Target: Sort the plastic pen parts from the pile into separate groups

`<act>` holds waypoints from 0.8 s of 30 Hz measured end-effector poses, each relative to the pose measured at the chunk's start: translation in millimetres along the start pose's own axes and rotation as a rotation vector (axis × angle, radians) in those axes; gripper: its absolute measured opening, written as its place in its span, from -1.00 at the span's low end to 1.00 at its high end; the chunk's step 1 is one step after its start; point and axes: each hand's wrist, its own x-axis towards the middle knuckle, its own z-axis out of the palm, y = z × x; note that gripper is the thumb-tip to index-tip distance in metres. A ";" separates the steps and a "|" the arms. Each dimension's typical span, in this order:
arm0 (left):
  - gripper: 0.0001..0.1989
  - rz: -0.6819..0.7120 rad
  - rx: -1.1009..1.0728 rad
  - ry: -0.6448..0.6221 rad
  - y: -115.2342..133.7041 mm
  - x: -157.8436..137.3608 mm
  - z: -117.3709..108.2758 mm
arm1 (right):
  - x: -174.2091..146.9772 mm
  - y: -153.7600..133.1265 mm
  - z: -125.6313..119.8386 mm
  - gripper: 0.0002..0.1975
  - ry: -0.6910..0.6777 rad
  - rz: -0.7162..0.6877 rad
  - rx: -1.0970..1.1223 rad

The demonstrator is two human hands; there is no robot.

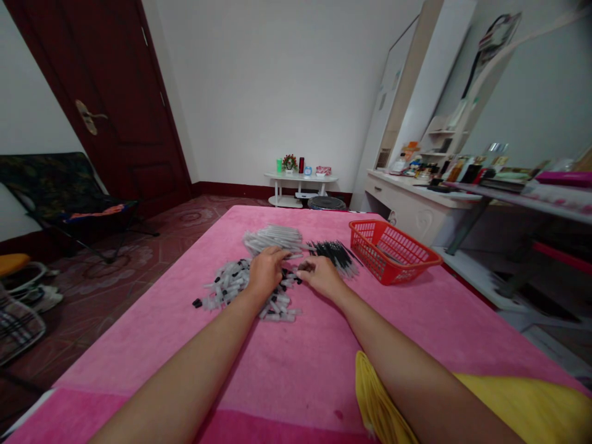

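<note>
My left hand point(267, 270) is over a loose pile of short clear plastic pieces point(232, 285), some with black ends, and its fingers are curled. Whatever lies between those fingertips is hidden. Just to the right, my right hand point(322, 277) has thumb and fingers drawn together near a small black piece; I cannot make out what they pinch. The two hands face each other, slightly apart. Behind them lies a stack of long translucent tubes point(272, 237). Beyond my right hand is a bundle of thin black sticks with pale ends point(340, 256), possibly pen refills.
A red plastic basket point(402, 271) stands to the right on the pink cloth point(296, 364). Yellow fabric point(527, 407) lies under my right forearm. A dressing table point(407, 197) is at the right, a folding chair point(69, 197) at the left, a low white table point(300, 177) by the wall.
</note>
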 end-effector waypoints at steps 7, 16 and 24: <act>-0.63 -0.020 -0.004 0.010 1.3 -0.4 -1.0 | -7.3 -13.5 0.9 -0.81 -0.026 0.075 -0.329; -0.61 -0.022 -0.010 -0.013 2.0 0.6 -0.7 | -4.8 -10.4 -2.6 -0.93 -0.042 0.123 -0.379; -0.62 0.000 -0.022 -0.016 0.1 0.8 0.2 | 8.3 9.0 -9.3 -0.73 0.106 0.315 0.417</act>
